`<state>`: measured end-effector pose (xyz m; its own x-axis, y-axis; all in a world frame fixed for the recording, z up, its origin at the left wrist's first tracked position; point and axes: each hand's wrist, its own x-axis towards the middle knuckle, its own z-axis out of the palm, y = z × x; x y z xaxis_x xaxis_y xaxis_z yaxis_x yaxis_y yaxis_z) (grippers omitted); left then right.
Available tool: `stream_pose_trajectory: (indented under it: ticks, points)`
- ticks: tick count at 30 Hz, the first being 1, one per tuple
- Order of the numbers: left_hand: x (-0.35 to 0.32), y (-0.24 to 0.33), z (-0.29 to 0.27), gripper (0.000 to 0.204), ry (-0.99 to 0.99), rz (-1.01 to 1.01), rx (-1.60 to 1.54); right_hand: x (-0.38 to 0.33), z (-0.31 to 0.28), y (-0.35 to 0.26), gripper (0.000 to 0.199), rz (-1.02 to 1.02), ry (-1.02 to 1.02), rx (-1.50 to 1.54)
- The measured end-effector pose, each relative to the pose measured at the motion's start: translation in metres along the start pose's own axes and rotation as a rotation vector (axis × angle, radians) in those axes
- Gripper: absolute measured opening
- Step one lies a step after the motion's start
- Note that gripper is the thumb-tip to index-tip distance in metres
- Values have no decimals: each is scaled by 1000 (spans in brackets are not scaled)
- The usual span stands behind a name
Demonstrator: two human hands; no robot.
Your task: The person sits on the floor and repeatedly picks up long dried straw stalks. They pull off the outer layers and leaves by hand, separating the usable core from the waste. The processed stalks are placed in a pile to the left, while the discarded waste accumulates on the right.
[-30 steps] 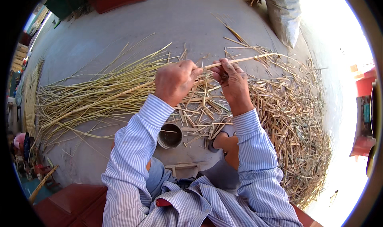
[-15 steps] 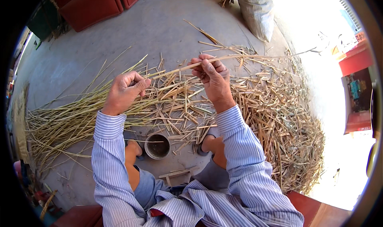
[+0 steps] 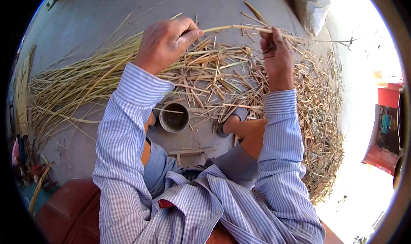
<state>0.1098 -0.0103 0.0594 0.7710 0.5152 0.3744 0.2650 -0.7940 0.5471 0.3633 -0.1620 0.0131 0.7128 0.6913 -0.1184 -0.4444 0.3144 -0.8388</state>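
A long, pale dry stalk (image 3: 222,28) stretches between my two hands above the strewn floor. My left hand (image 3: 165,42) is closed on its left end, thumb and fingers pinched together and slightly blurred. Farther right, the fingertips of my right hand (image 3: 278,57) grip the same stalk, and its thin, branching tip runs on past them. Beneath my left hand the ends of a loose bundle of yellow-green stalks (image 3: 77,83) fan out. Short broken stalk pieces (image 3: 205,70) lie scattered under and between both hands.
A big heap of broken straw (image 3: 319,132) spreads along my right side. Between my feet stands a round dark pot (image 3: 161,122) with a thin stick across it. A small wooden frame (image 3: 192,151) lies nearer. Far right is a pale sack (image 3: 312,8); a red seat (image 3: 64,209) is near left.
Both hands have moved right, the left one also up over the stalk. They are farther apart on it now, and the camera view has shifted.
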Motion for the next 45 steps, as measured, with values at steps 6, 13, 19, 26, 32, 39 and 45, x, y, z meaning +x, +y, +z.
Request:
stream_pose_trajectory:
  ticks: [6,13,19,26,32,39,45]
  points:
    - [-15,-42,-23,19,-16,58,65,59,-149,-38,19,11,393,-27]
    - [-22,-50,-41,20,59,71,220,50,-255,-24,36,134,890,174]
    - [-38,-77,-18,23,59,202,297,-18,-106,140,30,1028,38,-791]
    - [-50,-70,-15,16,295,277,216,-197,-23,324,19,142,-1273,-1534]
    - [-61,-52,-32,13,-28,118,408,-243,-76,447,28,-215,-1172,-1861]
    - [-57,-54,-20,13,-65,127,323,-227,-46,445,28,-508,-1063,-1696]
    - [-59,-69,-29,18,-21,34,238,-190,18,339,20,284,-1386,-1574]
